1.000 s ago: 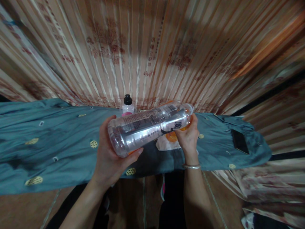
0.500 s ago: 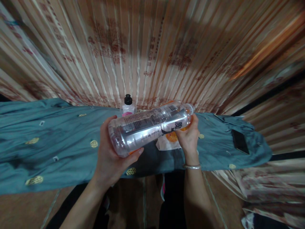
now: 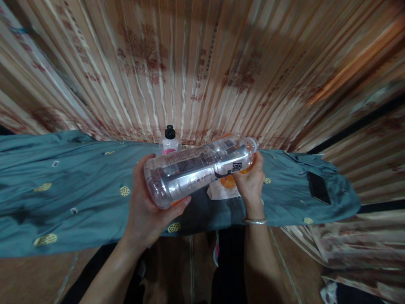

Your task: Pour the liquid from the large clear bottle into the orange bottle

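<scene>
A large clear plastic bottle (image 3: 199,169) with a silvery label and dark print lies tilted between my hands, its neck up to the right. My left hand (image 3: 148,202) is wrapped round its base, the thumb along the underside. Near the neck, my right hand (image 3: 251,175) grips the other end; its fingers are mostly hidden behind the bottle. A silver bangle (image 3: 255,221) circles my right wrist. Below and behind the bottle, a white packet (image 3: 221,191) with orange pictures rests on the cloth, partly covered. A small bottle with a black cap (image 3: 170,133) stands behind the big one.
A teal cloth (image 3: 91,185) with yellow patterns covers the long surface. Toward its right end lies a dark phone (image 3: 318,188). Pleated curtains (image 3: 196,71) rise directly behind. Below the front edge are my dark-clothed legs (image 3: 229,266) and a tiled floor (image 3: 174,270).
</scene>
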The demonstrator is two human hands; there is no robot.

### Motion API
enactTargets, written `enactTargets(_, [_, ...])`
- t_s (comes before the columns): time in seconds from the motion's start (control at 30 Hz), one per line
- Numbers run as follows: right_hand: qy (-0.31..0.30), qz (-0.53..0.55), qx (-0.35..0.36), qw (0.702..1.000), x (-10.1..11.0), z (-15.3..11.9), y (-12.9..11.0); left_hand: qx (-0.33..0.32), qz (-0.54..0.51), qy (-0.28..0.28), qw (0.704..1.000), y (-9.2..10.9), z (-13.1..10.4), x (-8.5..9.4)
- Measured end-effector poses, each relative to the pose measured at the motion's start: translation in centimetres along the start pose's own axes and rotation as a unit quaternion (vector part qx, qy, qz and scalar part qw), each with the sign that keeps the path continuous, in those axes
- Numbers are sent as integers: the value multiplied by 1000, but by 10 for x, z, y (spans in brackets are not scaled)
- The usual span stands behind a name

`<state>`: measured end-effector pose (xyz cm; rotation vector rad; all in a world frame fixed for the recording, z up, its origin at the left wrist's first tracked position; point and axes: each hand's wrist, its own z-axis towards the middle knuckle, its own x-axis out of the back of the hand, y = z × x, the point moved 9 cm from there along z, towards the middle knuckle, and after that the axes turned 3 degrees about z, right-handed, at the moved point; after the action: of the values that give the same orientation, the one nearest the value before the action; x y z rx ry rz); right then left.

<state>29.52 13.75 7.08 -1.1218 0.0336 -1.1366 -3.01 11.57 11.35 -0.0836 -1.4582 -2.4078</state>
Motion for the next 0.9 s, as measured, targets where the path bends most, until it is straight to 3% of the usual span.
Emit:
enactTargets(0.47, [4,-6,2,1000,1,0,-1,43,-12,-17,999,-5,-1,-3])
enactTargets(0.9, [1,2,3,1000,-1,0,1,20,-2,-10,1000,2,0,-1])
